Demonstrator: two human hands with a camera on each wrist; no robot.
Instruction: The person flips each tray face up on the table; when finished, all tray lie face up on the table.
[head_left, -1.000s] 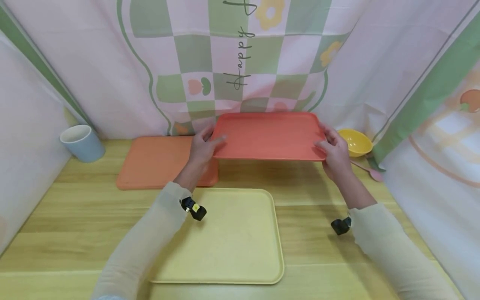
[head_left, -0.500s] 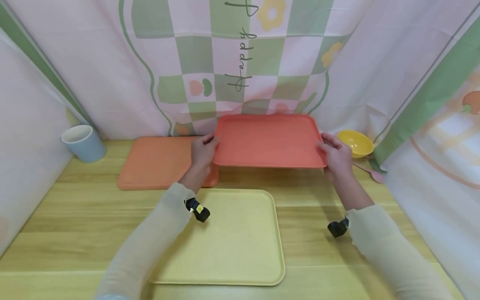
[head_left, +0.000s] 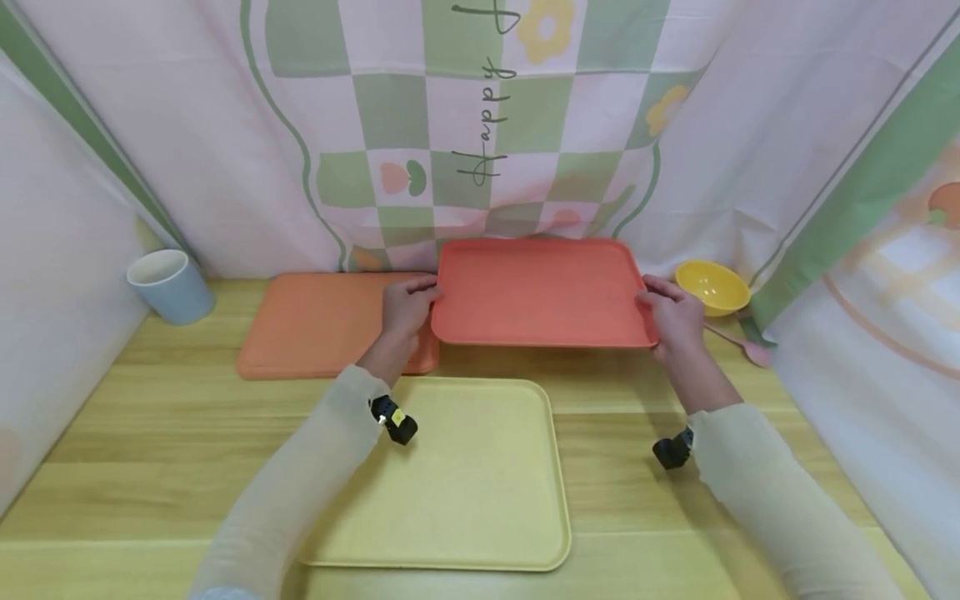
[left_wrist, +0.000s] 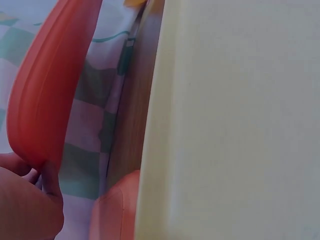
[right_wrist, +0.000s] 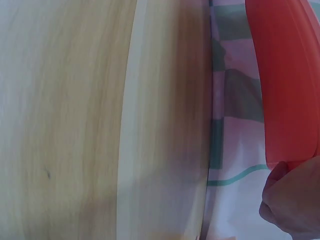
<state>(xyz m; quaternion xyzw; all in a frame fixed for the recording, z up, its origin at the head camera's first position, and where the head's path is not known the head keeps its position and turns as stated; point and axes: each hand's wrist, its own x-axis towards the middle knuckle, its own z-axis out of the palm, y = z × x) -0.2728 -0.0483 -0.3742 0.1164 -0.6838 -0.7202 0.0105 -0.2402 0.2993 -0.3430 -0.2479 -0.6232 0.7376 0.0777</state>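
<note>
A red tray [head_left: 543, 292] is held by its two short ends, above the back of the table. My left hand [head_left: 406, 312] pinches its left end; in the left wrist view, thumb and fingers meet at the corner of the red tray [left_wrist: 47, 95]. On the opposite end, my right hand [head_left: 677, 318] grips the rim, and the right wrist view has the fingers curled under the red tray [right_wrist: 287, 90]. An orange tray [head_left: 322, 325] lies on the table behind my left wrist, partly covered by that hand. Nearer me rests a yellow tray [head_left: 457, 483], its left side hidden by my left forearm.
A blue cup [head_left: 171, 287] stands at the back left. Close to my right hand are a yellow bowl [head_left: 712, 288] and a pink spoon [head_left: 753, 353], whose handle is partly hidden. A patterned curtain [head_left: 480, 117] hangs behind the wooden table [head_left: 135, 467].
The red tray has come down slightly and toward me, its upper face turning more into view. Both hands have kept hold of it; the other things stay where they were.
</note>
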